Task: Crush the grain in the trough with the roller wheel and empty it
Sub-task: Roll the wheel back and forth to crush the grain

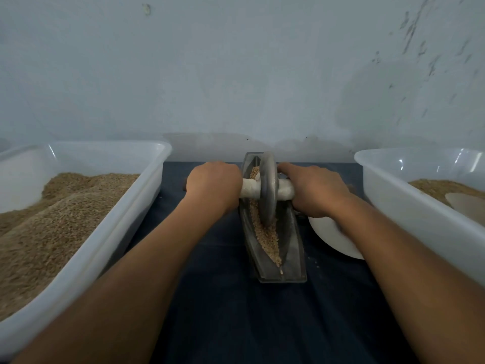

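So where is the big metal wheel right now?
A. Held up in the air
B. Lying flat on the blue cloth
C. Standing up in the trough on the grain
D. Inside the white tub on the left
C: the roller wheel stands upright in the trough, its rim down in the grain, with the left hand and right hand each gripping an end of its white handle.

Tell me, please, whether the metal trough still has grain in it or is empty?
Not empty: tan grain lies along the trough channel, before and behind the roller wheel.
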Demonstrator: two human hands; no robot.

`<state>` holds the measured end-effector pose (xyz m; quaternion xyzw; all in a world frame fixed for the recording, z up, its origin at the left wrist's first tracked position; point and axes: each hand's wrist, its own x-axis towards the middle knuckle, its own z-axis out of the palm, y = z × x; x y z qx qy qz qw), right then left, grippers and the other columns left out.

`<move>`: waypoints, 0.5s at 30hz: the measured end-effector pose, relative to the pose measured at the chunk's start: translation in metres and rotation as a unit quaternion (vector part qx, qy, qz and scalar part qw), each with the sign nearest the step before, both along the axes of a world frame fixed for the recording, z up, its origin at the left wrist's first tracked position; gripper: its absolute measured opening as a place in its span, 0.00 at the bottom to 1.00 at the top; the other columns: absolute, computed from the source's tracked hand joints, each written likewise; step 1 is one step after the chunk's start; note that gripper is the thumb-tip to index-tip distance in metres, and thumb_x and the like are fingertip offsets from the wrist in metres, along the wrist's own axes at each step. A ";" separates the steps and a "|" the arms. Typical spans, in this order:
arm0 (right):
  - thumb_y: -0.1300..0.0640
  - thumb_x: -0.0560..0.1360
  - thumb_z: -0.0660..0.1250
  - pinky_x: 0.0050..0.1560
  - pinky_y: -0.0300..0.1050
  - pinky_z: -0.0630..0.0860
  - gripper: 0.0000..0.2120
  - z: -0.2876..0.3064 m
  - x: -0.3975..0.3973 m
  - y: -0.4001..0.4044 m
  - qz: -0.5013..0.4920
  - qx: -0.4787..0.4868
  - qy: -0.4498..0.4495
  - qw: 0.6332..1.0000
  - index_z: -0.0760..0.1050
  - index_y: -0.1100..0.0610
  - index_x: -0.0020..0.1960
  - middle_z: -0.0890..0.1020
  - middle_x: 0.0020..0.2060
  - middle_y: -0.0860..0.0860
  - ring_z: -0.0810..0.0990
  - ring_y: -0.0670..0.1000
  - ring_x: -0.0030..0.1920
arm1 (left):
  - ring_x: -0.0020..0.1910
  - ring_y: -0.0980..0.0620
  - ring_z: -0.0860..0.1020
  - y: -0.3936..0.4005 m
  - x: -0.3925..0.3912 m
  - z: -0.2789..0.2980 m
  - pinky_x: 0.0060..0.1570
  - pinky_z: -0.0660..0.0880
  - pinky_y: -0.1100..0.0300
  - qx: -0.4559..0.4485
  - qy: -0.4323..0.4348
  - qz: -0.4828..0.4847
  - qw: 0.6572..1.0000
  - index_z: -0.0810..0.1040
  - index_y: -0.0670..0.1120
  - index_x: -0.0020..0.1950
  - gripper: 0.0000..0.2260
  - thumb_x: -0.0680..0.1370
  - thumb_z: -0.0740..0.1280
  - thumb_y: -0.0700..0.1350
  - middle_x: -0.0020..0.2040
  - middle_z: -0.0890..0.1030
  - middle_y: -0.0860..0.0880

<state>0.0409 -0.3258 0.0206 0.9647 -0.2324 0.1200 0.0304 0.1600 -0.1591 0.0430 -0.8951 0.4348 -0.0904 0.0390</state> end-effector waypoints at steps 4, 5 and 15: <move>0.52 0.69 0.70 0.38 0.47 0.69 0.33 0.004 0.005 -0.005 0.003 0.013 0.023 1.000 0.61 0.32 0.68 0.81 0.56 0.47 0.80 0.55 0.52 | 0.49 0.44 0.78 -0.002 0.001 0.001 0.50 0.79 0.43 0.000 -0.005 -0.003 1.000 0.75 0.46 0.61 0.16 0.74 0.70 0.45 0.51 0.79 0.46; 0.52 0.69 0.70 0.39 0.48 0.70 0.34 0.005 0.006 -0.005 0.004 0.016 0.031 0.999 0.61 0.31 0.68 0.81 0.57 0.46 0.80 0.55 0.54 | 0.49 0.43 0.78 -0.002 0.002 0.000 0.50 0.79 0.43 0.000 -0.006 -0.002 1.000 0.75 0.46 0.61 0.16 0.74 0.70 0.45 0.51 0.79 0.46; 0.54 0.71 0.70 0.32 0.43 0.67 0.35 0.015 0.017 -0.013 0.018 0.066 0.075 0.995 0.60 0.32 0.71 0.78 0.53 0.43 0.74 0.51 0.47 | 0.49 0.43 0.79 -0.008 0.009 -0.002 0.49 0.79 0.43 -0.004 -0.025 0.000 1.000 0.76 0.46 0.60 0.14 0.75 0.70 0.43 0.51 0.79 0.45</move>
